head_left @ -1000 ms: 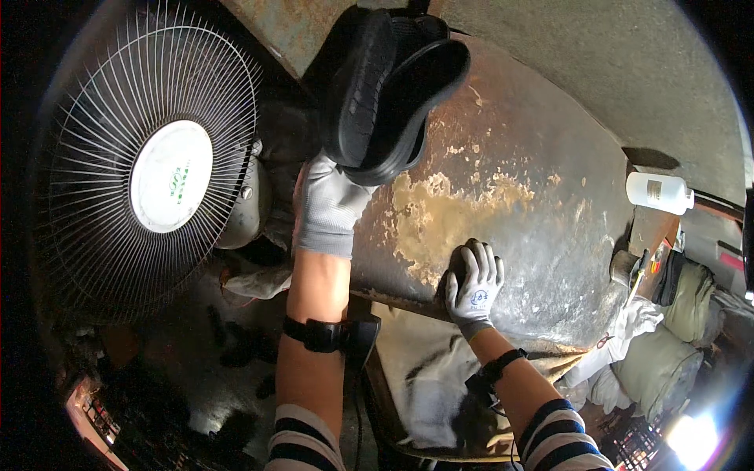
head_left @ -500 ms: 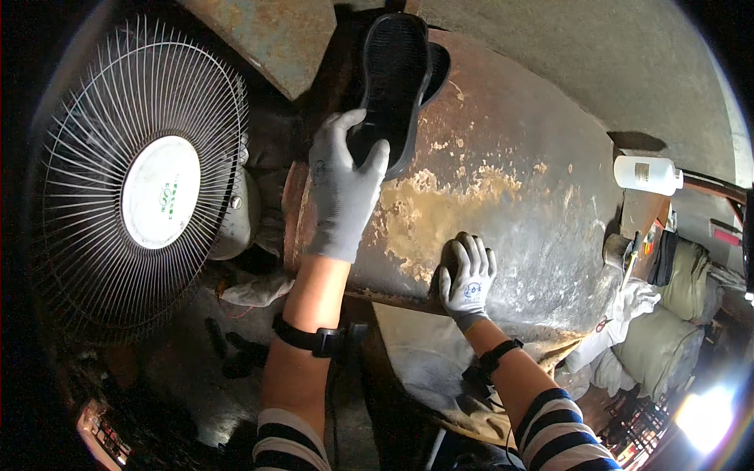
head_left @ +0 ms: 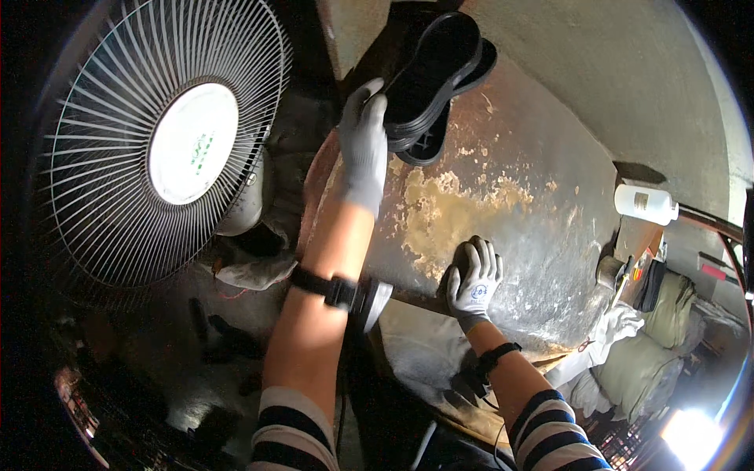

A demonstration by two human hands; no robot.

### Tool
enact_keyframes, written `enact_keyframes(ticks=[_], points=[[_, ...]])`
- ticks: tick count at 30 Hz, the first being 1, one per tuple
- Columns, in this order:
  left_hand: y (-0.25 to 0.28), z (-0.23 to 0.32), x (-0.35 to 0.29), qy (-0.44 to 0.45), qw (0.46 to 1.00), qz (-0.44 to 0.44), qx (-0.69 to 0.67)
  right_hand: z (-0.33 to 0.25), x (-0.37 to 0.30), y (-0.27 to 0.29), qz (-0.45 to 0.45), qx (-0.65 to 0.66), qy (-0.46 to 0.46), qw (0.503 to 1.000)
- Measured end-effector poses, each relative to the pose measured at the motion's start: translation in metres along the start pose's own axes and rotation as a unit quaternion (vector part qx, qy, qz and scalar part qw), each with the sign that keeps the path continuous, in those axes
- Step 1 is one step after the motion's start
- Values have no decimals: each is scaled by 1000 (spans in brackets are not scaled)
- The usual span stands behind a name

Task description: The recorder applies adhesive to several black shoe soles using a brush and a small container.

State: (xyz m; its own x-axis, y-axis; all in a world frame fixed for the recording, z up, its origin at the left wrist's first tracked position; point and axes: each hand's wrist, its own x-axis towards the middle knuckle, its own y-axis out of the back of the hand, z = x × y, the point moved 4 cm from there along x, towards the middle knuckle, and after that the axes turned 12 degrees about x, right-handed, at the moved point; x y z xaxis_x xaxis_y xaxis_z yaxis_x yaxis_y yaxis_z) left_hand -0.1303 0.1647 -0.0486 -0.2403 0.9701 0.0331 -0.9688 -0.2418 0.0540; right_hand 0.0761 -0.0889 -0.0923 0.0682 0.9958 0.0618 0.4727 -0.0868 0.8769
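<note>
A stack of black shoe soles [head_left: 432,71] lies at the far side of the worn worktable [head_left: 534,228], several layers showing along its near edge. Another black sole [head_left: 428,147] pokes out beneath them toward me. My left hand [head_left: 365,149], in a grey-white glove, is closed at the left edge of the upper soles near their heel end; part of its grip is hidden. Farther right and nearer to me, my right hand [head_left: 474,279], also gloved, rests flat on the tabletop with its fingers stretched out and nothing in them.
A large wire-caged fan [head_left: 192,145] stands close on the left. At the table's right end are a white plastic bottle [head_left: 646,204], a brush-like tool [head_left: 613,271] and white cloth [head_left: 609,337]. Greenish sacks [head_left: 640,369] are heaped beyond, near a bright lamp [head_left: 693,439].
My left hand has shifted from across the near end of the soles to their left edge. The soles now lie angled, with more layers visible. My right hand stays put; the view has turned slightly.
</note>
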Motion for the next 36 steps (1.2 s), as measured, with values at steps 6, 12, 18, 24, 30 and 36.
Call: enact_keyframes(ticks=[6, 12, 18, 24, 30, 36], points=[[97, -35, -189, 0, 937, 27, 348, 8, 8, 16, 9, -49, 5, 999], [228, -123, -495, 404, 860, 309, -40, -28, -13, -38, -14, 52, 77, 996], [152, -63, -478, 437, 804, -58, 399, 64, 25, 25, 212, 19, 274, 938], [95, -146, -453, 619, 770, 66, 140, -15, -1, -5, 101, -50, 206, 972], [59, -172, -476, 685, 701, 120, -158, 14, 7, -2, 97, -82, 204, 971], [24, -82, -521, 257, 649, -231, -677, -3, 9, 6, 160, -48, 247, 954]])
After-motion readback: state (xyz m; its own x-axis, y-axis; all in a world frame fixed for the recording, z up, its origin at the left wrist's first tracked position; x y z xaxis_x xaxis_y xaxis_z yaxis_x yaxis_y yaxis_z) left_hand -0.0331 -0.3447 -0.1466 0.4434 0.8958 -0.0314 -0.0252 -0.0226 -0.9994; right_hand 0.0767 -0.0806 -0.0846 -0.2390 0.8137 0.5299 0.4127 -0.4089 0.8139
